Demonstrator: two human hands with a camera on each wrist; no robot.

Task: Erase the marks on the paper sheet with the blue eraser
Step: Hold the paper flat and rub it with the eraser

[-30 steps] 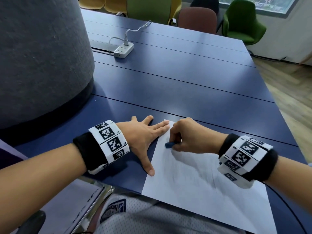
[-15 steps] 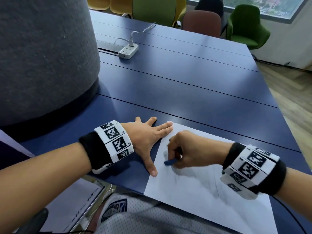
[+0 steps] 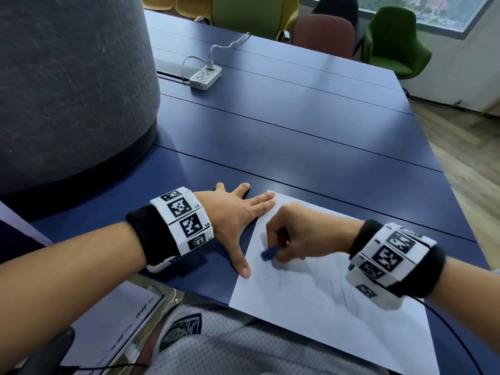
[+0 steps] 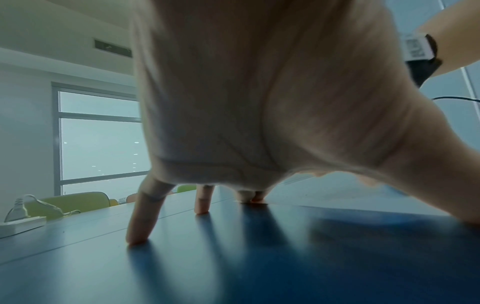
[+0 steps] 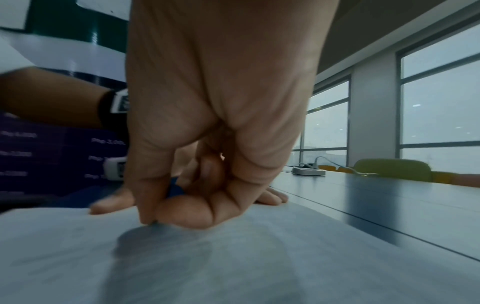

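Observation:
A white paper sheet (image 3: 324,307) lies at the near edge of the dark blue table (image 3: 297,131), with faint grey pencil smudges on it. My right hand (image 3: 292,236) pinches the small blue eraser (image 3: 269,253) and presses it on the sheet near its left edge. In the right wrist view the right hand (image 5: 166,214) has curled fingers down on the paper sheet (image 5: 233,257); the eraser (image 5: 174,190) shows only as a blue sliver. My left hand (image 3: 238,212) lies flat and spread, fingertips on the sheet's far left corner. The left wrist view shows the left hand (image 4: 233,123) with straight fingers on the table.
A tall grey felt-covered column (image 3: 67,85) stands on the table at the left. A white power strip (image 3: 205,76) with its cable lies at the back. Green, yellow and maroon chairs (image 3: 392,39) line the far edge. The table's near edge is at my lap.
My right hand has drawn the eraser toward me along the sheet's left side, from near the top corner to lower down. The left hand stays flat in place.

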